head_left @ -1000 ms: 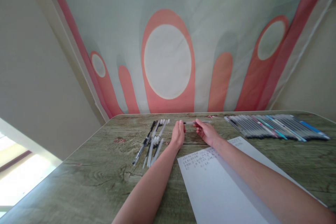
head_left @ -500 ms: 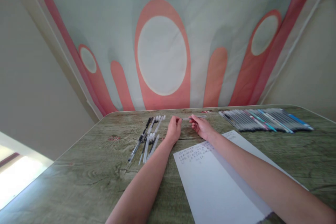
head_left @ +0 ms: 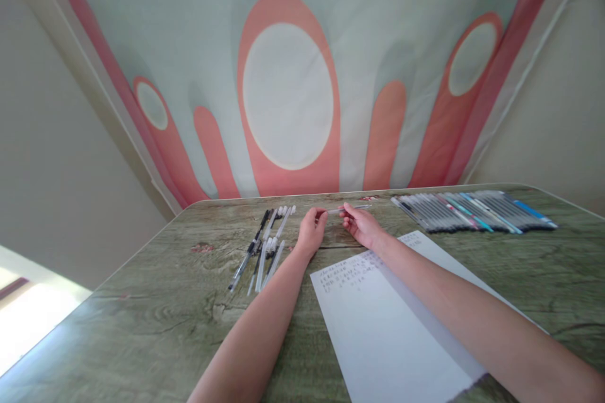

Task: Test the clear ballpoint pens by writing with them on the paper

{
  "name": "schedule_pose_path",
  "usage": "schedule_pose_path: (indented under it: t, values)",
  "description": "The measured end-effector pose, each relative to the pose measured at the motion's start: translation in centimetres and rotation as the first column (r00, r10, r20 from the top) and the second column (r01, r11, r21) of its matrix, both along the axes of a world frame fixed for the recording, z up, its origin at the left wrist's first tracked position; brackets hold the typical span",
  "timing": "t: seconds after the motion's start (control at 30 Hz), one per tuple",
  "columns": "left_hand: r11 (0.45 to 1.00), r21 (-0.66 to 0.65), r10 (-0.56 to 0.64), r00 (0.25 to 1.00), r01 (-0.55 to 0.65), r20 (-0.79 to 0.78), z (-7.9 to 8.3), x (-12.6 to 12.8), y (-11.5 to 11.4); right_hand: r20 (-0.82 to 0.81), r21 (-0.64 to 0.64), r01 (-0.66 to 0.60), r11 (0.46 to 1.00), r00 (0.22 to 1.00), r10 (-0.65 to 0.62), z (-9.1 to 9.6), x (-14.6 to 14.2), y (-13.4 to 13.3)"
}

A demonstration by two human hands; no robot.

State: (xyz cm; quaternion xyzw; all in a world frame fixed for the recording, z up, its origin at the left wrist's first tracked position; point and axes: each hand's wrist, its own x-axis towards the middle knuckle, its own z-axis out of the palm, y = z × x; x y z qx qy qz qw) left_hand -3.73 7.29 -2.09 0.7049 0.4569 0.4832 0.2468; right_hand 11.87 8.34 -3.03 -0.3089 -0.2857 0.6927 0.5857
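Note:
A slim clear pen (head_left: pixel 363 206) lies level between my hands near the far side of the table. My right hand (head_left: pixel 360 225) is closed around its middle, and one end sticks out to the right past the fingers. At the pen's left end, the fingers of my left hand (head_left: pixel 312 228) are pinched together on it; the fingers hide the tip. Just left of that hand lies a loose group of pen parts: clear barrels (head_left: pixel 261 267), white-ended pieces (head_left: pixel 283 221) and black pens (head_left: pixel 242 272).
A long row of pens (head_left: pixel 466 213), mostly grey with some blue and pink ones, lies at the back right. A white paper sheet (head_left: pixel 382 334) with handwriting along its top sits under my right forearm. The wood-grain table (head_left: pixel 155 321) meets a patterned backdrop (head_left: pixel 288 182).
The view has shifted slightly. Both hands stay at the pen, and my left fingers are now a little closer around its left end.

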Motion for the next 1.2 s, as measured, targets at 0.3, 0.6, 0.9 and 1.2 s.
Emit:
schedule_pose_path:
  t: [0.3, 0.6, 0.9, 1.2]
  values:
    - [0.995, -0.067, 0.069, 0.99, -0.078, -0.127, -0.47, -0.36, 0.49, -0.012, -0.003, -0.008, 1.0, 1.0, 0.008, -0.02, 0.1, 0.05]
    - [0.998, 0.068, 0.004, 0.999, -0.001, -0.051, -0.29, 0.32, -0.11, -0.044, -0.03, -0.005, 1.0, 0.999, 0.004, -0.04, 0.1, 0.19]
    - [0.992, -0.064, 0.097, 0.98, -0.109, -0.172, -0.3, -0.2, 0.27, -0.026, -0.016, -0.023, 1.0, 0.999, 0.022, -0.01, 0.04, 0.03]
    - [0.995, 0.095, 0.035, 0.993, -0.024, -0.113, 0.03, 0.2, -0.23, -0.064, -0.043, -0.009, 0.999, 0.998, 0.007, -0.11, 0.29, 0.25]
